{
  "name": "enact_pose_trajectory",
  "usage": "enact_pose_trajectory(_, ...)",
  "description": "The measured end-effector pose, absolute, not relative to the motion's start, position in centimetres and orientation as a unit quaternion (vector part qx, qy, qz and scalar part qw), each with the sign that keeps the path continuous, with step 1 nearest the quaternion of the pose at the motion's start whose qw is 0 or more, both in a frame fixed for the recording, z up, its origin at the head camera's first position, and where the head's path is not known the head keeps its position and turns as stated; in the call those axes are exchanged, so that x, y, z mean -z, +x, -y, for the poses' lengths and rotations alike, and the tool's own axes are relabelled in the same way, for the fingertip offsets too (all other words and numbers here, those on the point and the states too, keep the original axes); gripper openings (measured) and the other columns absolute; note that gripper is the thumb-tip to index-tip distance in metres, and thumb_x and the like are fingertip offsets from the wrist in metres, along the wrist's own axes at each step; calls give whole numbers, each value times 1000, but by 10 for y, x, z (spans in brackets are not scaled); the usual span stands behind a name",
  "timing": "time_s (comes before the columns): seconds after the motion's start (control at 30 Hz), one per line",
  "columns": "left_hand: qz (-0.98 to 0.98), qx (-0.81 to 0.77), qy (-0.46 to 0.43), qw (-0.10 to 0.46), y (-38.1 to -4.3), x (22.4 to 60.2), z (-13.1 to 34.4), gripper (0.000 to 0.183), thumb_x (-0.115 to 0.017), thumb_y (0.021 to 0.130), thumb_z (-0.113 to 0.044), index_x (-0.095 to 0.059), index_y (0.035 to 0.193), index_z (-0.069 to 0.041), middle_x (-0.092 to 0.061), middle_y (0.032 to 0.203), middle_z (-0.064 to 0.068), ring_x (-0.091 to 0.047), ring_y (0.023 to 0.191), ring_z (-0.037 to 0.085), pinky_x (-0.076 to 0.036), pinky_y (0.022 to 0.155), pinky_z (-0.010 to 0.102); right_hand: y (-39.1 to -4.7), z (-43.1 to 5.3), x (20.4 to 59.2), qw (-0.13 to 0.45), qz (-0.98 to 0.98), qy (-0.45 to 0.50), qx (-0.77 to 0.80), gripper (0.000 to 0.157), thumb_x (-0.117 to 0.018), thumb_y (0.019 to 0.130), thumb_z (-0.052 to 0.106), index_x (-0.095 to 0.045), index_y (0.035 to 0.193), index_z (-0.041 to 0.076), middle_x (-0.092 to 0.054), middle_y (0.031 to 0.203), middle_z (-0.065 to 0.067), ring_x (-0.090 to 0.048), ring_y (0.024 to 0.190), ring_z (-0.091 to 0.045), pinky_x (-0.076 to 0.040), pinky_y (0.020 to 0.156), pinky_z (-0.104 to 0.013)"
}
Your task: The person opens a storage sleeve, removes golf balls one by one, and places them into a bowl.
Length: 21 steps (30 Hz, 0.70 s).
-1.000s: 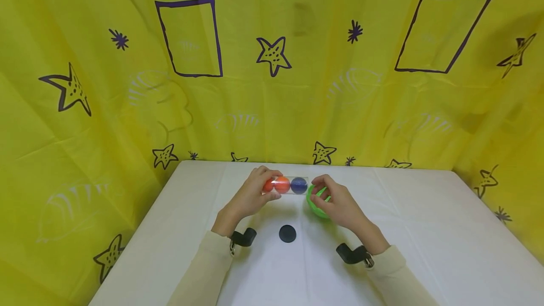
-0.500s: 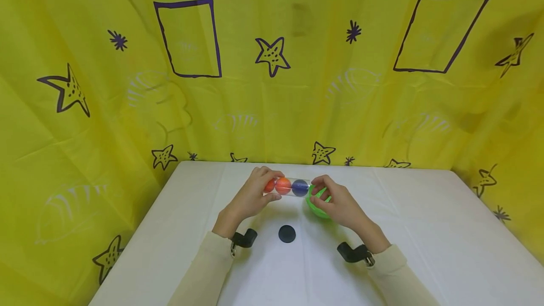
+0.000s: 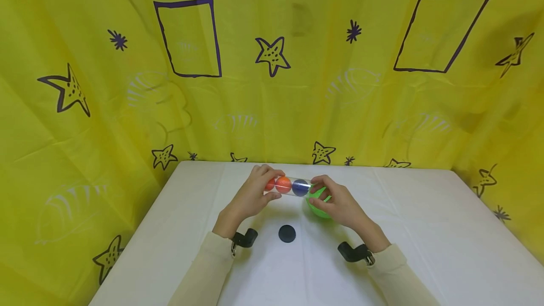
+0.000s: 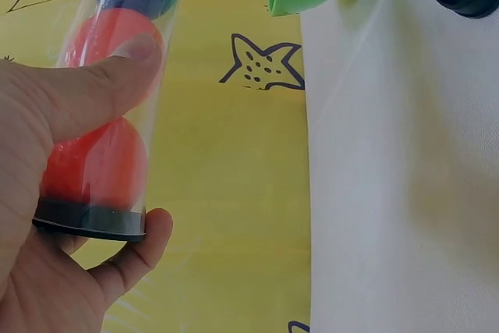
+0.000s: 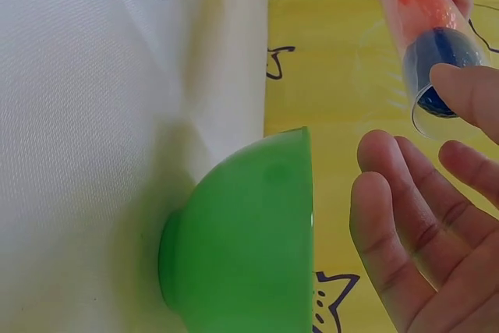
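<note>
Our left hand point(image 3: 251, 196) grips the clear tube point(image 3: 292, 186) at twelve o'clock from the black cap point(image 3: 287, 233); our right hand point(image 3: 341, 206) is loosely spread by the tube's open mouth. Tipping it could spill the blue ball point(image 3: 301, 188) past the green bowl point(image 3: 319, 210) at four o'clock.

Bowl point(image 5: 242, 232) blocks below right hand point(image 3: 341, 205) — passage rightward.

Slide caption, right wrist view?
Right hand above a green bowl, by the open end of a clear tube holding balls.
</note>
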<state>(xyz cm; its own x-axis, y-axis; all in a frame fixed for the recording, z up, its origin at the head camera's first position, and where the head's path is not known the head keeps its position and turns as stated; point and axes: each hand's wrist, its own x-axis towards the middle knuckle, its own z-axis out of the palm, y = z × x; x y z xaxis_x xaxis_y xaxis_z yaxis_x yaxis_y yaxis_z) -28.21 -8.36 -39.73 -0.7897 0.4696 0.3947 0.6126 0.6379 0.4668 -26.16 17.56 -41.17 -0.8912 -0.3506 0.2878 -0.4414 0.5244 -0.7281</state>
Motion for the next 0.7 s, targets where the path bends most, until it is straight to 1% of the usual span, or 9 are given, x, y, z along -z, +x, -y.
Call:
enact_pose_trajectory(0.1, 897, 298, -302, 120, -282, 397, 83, 46, -76, 82, -17, -59, 124, -20, -55, 117, -3, -41, 109, 14, -47, 92, 33, -262, -176, 412, 57, 871, 227, -431, 42, -72, 86, 20, -52, 123, 16, -68, 105, -7, -63, 80, -15, -51, 68, -25)
enact_pose_trajectory(0.3, 900, 294, -298, 123, -282, 396, 83, 46, -76, 82, -19, -59, 124, -22, -55, 117, -3, -42, 111, 14, -48, 93, 32, -262, -176, 413, 56, 869, 225, -437, 44, -73, 86, 21, -53, 124, 16, -68, 109, -12, -63, 79, -16, -52, 67, -25)
enact_pose_trajectory(0.47, 897, 292, -306, 130, -283, 395, 84, 46, -76, 82, -18, -59, 125, -19, -55, 116, -1, -43, 112, 16, -48, 94, 34, -264, -176, 413, 54, 874, 214, -433, 45, -73, 86, 21, -52, 125, 18, -67, 110, -11, -62, 79, -16, -52, 67, -24)
enact_pose_trajectory(0.6, 895, 289, -312, 136, -284, 397, 85, 46, -76, 82, -17, -59, 125, -18, -55, 114, -1, -42, 110, 16, -47, 92, 34, -265, -176, 414, 50, 878, 209, -429, 46, -73, 86, 25, -52, 126, 19, -66, 109, -9, -61, 79, -16, -52, 65, -24)
enact_pose_trajectory(0.7, 898, 291, -304, 128, -284, 398, 86, 47, -76, 82, -17, -59, 126, -18, -55, 115, -1, -42, 110, 16, -47, 93, 34, -266, -177, 415, 49, 879, 206, -427, 46, -73, 85, 28, -52, 126, 19, -66, 108, -9, -60, 79, -17, -51, 65, -24)
